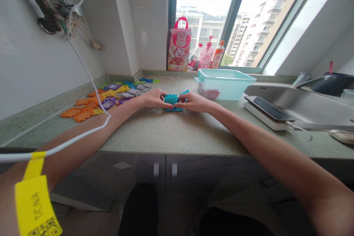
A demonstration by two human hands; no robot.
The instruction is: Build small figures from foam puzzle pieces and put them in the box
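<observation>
Teal interlocking puzzle tiles are partly joined into a small upright shape on the counter, straight ahead of me. My left hand grips the shape from its left side, thumb low and fingers behind. From the right, my right hand pinches the teal tiles, its fingertips close to my left thumb. One teal tile edge sticks up behind the right fingers. Fingers cover part of the shape, so how its pieces join is hidden. Orange tiles, along with purple, yellow, grey and blue ones, lie spread to the left.
A light teal plastic bin with something reddish inside stands behind my right hand. A phone rests on a white box beside the sink. A white cable with a yellow tag hangs across the left foreground.
</observation>
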